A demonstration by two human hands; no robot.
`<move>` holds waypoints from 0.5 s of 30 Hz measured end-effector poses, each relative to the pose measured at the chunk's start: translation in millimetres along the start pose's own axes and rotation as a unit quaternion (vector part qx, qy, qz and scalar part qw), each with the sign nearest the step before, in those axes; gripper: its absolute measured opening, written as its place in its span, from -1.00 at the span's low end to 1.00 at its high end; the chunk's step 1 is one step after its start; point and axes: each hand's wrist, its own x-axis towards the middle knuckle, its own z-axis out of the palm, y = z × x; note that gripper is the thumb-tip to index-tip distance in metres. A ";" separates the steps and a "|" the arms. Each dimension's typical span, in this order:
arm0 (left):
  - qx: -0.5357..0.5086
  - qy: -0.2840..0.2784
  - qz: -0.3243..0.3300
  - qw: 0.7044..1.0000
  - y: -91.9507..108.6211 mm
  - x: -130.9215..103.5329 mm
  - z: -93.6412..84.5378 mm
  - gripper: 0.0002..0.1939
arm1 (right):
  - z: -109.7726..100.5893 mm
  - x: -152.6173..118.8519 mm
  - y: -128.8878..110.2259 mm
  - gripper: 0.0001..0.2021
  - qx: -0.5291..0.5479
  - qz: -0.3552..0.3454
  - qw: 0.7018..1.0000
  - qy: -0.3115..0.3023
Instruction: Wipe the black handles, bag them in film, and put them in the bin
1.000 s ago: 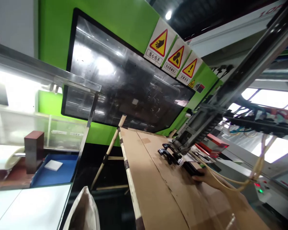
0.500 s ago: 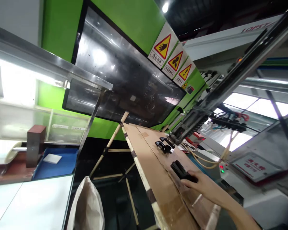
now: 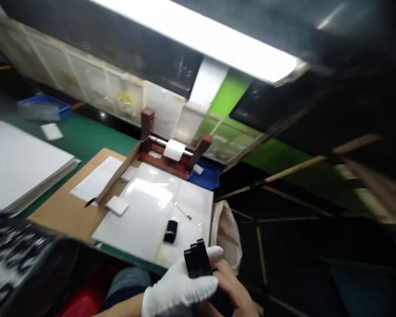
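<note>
Close to my body, my left hand [image 3: 181, 286], in a white glove, is closed around some glossy black plastic parts [image 3: 198, 259] with stepped upper ends. My bare right hand [image 3: 232, 286] grips the same black parts from the right side, its fingers partly hidden behind them. How many pieces there are, and their lower ends, I cannot make out. Just beyond the hands, a small black block-like piece [image 3: 170, 231] lies on the white work surface [image 3: 148, 215]. A thin pale stick-like tool [image 3: 183, 211] rests past it.
A red-brown roll holder [image 3: 165, 165] and a blue tray [image 3: 206, 174] stand at the back. Left are a white pad [image 3: 117, 204], a brown board [image 3: 62, 207] and stacked white sheets [image 3: 23, 163]. A pale sack [image 3: 226, 233] hangs right. A bright lamp [image 3: 211, 35] crosses overhead.
My view has swung left and down from the cardboard-topped stand to the workbench. My right hand has brought black parts off the cardboard, and my gloved left hand now holds them too.
</note>
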 end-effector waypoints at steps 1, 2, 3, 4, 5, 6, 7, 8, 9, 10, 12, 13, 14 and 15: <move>-0.016 0.021 -0.006 1.000 1.0 -3.7 -15.3 -0.70 | 25.3 2.4 6.3 -0.69 -0.008 0.003 1.000 0.011; -0.031 0.040 -0.013 0.999 0.9 -7.4 -28.2 -0.71 | 46.5 2.4 12.9 -0.65 -0.026 0.006 0.999 0.025; -0.046 0.058 -0.020 0.997 0.1 -10.8 -39.0 -0.71 | 64.4 0.9 19.0 -0.60 -0.047 0.009 0.998 0.034; -0.060 0.075 -0.025 0.995 -1.0 -13.7 -48.0 -0.71 | 79.4 -1.3 24.1 -0.55 -0.068 0.011 0.997 0.038; -0.074 0.094 -0.028 0.992 -2.1 -15.9 -55.7 -0.68 | 92.5 -3.8 27.8 -0.50 -0.087 0.009 0.995 0.043; -0.086 0.113 -0.032 0.989 -3.3 -17.3 -62.2 -0.63 | 104.2 -6.2 30.1 -0.46 -0.106 0.002 0.993 0.048; -0.096 0.131 -0.034 0.986 -4.6 -18.0 -67.8 -0.57 | 114.9 -8.4 31.2 -0.43 -0.125 -0.008 0.991 0.052; -0.103 0.149 -0.037 0.983 -6.1 -17.9 -72.5 -0.52 | 124.9 -10.6 31.6 -0.39 -0.142 -0.016 0.988 0.059; -0.108 0.165 -0.039 0.980 -7.7 -17.2 -76.2 -0.48 | 134.2 -12.7 31.6 -0.37 -0.157 -0.022 0.985 0.072; -0.111 0.177 -0.041 0.977 -9.5 -16.1 -79.1 -0.47 | 142.6 -14.8 31.6 -0.35 -0.169 -0.023 0.982 0.084; -0.113 0.191 -0.041 0.974 -13.2 -13.3 -81.9 -0.48 | 155.9 -18.8 32.2 -0.33 -0.184 -0.016 0.977 0.107; -0.112 0.193 -0.040 0.974 -14.9 -11.8 -82.0 -0.48 | 160.5 -20.5 33.0 -0.34 -0.184 -0.006 0.975 0.122; -0.109 0.190 -0.040 0.975 -16.3 -10.3 -81.4 -0.48 | 163.5 -21.9 34.1 -0.35 -0.181 0.005 0.974 0.139; -0.103 0.186 -0.040 0.976 -17.4 -9.0 -80.3 -0.48 | 165.0 -23.0 35.5 -0.37 -0.174 0.014 0.972 0.156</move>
